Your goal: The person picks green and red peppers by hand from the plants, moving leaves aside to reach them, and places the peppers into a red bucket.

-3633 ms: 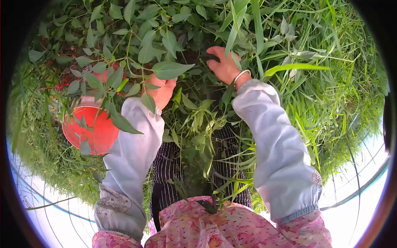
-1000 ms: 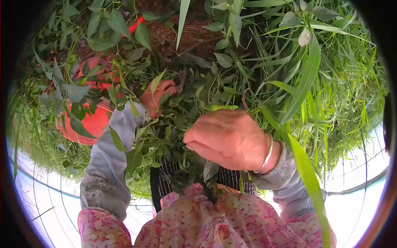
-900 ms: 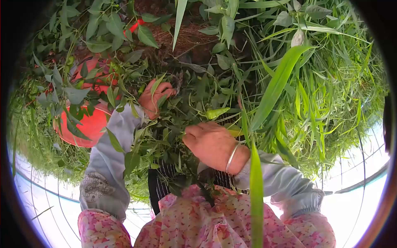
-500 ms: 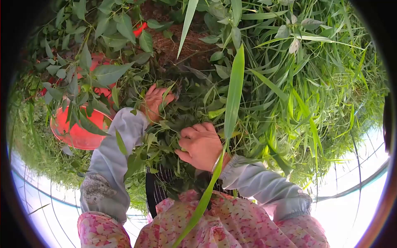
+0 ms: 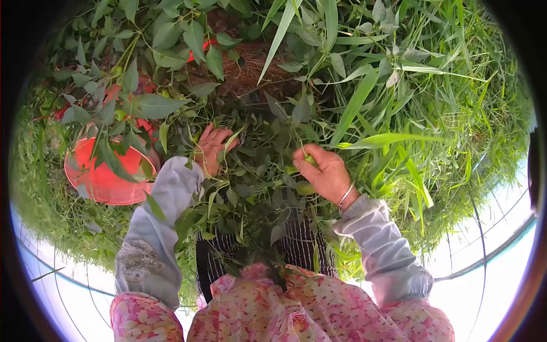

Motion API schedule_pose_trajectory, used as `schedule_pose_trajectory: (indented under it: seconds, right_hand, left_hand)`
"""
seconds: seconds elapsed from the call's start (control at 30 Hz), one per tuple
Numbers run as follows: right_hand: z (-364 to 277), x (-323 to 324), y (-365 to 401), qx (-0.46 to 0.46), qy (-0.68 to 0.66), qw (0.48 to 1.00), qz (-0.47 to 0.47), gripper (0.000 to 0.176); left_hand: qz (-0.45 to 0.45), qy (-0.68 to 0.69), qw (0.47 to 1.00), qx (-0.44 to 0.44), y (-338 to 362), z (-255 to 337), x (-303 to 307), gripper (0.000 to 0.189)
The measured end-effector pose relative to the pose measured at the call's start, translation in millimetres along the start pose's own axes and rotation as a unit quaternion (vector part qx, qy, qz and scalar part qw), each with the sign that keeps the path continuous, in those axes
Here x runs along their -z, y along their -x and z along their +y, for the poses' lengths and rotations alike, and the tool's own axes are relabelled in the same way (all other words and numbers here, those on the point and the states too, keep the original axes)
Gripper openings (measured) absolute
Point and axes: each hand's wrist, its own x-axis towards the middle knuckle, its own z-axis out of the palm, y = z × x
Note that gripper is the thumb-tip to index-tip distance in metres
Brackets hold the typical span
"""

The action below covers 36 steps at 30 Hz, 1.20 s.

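Observation:
My right hand [image 5: 326, 172] is closed on a small green pepper [image 5: 309, 160] among the leaves, its thumb and index finger around it. A bracelet circles that wrist. My left hand [image 5: 214, 149] lies in the foliage with its fingers apart, next to stems and leaves; its palm side is hidden. Leafy pepper plants [image 5: 250, 165] fill the space between the two hands. Left of my left hand, a red bowl-like container [image 5: 108, 176] sits partly behind hanging leaves.
Tall grass [image 5: 444, 114] covers the right side. Brown dry ground [image 5: 250, 68] shows at the top centre. More red material [image 5: 145, 126] sits behind leaves above the container. White sheeting [image 5: 456, 296] lies along the lower edges.
My right hand has moved right and a little up, from low in the foliage to the green pepper. The long grass blade that crossed the view has swung aside. My left hand stays nearly in place.

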Motion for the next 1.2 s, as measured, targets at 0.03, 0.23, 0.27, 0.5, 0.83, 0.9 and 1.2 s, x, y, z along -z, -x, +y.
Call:
schedule_pose_trajectory:
  seconds: [0.03,0.23,0.27,0.5,0.83,0.9,1.2]
  right_hand:
    - [8,-10,1,0.013,0.065,0.997,-0.034,0.024]
    - [24,-35,17,-0.025,0.129,0.975,-0.181,0.034]
    - [30,-37,19,-0.024,0.131,0.972,-0.194,0.033]
    - [-24,1,52,-0.070,-0.008,0.891,-0.448,0.024]
    - [-115,-10,-11,0.043,-0.104,0.968,-0.226,0.020]
    - [-90,-33,-74,0.147,0.146,0.970,-0.131,0.023]
    - [120,-18,-215,0.032,0.477,0.878,-0.011,0.022]
  left_hand:
    - [-0.002,0.000,1.000,0.007,1,2,0,0.026]
    - [0.027,0.161,0.986,0.020,9,-4,-19,0.034]
    - [0.039,0.334,0.941,0.024,13,-8,-30,0.036]
    - [-0.036,0.056,0.998,-0.013,18,-8,-18,0.050]
    - [0.168,0.451,0.870,0.108,9,-5,-90,0.044]
    - [0.130,0.452,0.867,0.164,3,12,-66,0.039]
    - [-0.108,-0.129,0.986,0.021,14,4,-51,0.049]
